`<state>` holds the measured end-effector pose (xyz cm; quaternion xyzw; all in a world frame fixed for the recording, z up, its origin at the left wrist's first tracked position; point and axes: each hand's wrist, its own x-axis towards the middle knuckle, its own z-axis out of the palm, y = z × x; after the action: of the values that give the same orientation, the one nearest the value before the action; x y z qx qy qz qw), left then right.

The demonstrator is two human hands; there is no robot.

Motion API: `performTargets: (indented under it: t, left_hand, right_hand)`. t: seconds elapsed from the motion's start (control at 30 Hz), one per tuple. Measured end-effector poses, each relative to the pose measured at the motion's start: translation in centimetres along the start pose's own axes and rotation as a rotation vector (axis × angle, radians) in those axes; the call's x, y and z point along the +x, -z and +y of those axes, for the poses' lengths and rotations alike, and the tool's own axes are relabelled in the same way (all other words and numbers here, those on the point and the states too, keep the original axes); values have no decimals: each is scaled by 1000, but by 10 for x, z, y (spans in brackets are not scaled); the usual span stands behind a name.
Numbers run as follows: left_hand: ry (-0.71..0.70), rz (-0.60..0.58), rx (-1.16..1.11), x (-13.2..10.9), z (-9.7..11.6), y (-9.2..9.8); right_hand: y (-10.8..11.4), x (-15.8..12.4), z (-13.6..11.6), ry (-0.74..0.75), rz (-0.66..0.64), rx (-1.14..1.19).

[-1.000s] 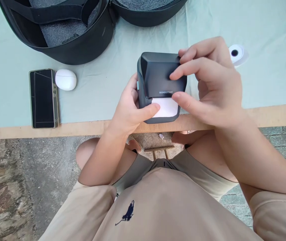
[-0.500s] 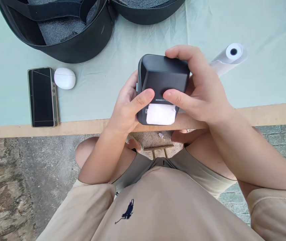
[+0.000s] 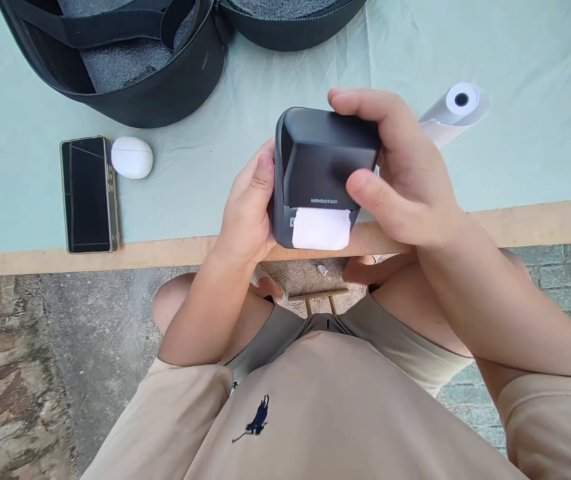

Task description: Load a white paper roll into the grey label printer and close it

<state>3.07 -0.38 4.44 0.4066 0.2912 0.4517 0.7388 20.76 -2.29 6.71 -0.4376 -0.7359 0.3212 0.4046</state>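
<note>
A black label printer [image 3: 323,157] marked NIIMBOT is held up over the table's front edge, between both hands. White paper [image 3: 321,229] sticks out of its slot, on the side nearest my body. My left hand [image 3: 248,207] grips the printer's left side, the thumb lying along its edge and the other fingers hidden behind. On the opposite side, my right hand [image 3: 405,173] is closed round the printer, with its index finger over the top far corner and its thumb at the right of the front face. Behind the right hand lies a white paper roll [image 3: 460,107], partly unrolled.
At the far left stands an open black zip case [image 3: 150,100] lined with grey foam, its other half [image 3: 290,30] beside it. A phone [image 3: 90,193] and a white rounded case [image 3: 132,158] lie on the pale cloth [image 3: 205,180]. The wooden table edge [image 3: 540,223] runs in front of me.
Both thumbs have come off the middle of the printer's front: the left one back to the side edge, the right one outward. The printer and its paper have hardly moved.
</note>
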Motion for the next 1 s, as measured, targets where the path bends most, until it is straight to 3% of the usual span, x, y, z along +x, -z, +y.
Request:
performTargets:
  t: [0.13,0.23,0.43,0.57,0.67,0.77,0.87,1.0]
  left_hand:
    - [27,33,-21,-1,1,-1]
    - [42,23,-69,-1,0,-1]
    - [3,-11,-68,-1,-2,-1]
    - [17,-12,-59,-2,-3,-1]
    - [-18,-19,-74,-1,-4,0]
    - [-1,10,-71,-1,-4,-1]
    - [36,13,-66,-3,-2,-3]
    - [55,6,-80,-4,1,-5]
  right_hand:
    - [6,2,-1,66,-102,-117]
    - [13,2,-7,72,-103,-204]
    - [21,6,-35,-105,234,-411]
    - [16,12,-52,-293,321,-374]
    - [14,15,-53,-283,357,-294]
    - [15,13,-45,-178,293,-330]
    - [13,12,-33,-49,122,-477]
    - [6,18,-26,-147,-134,-730]
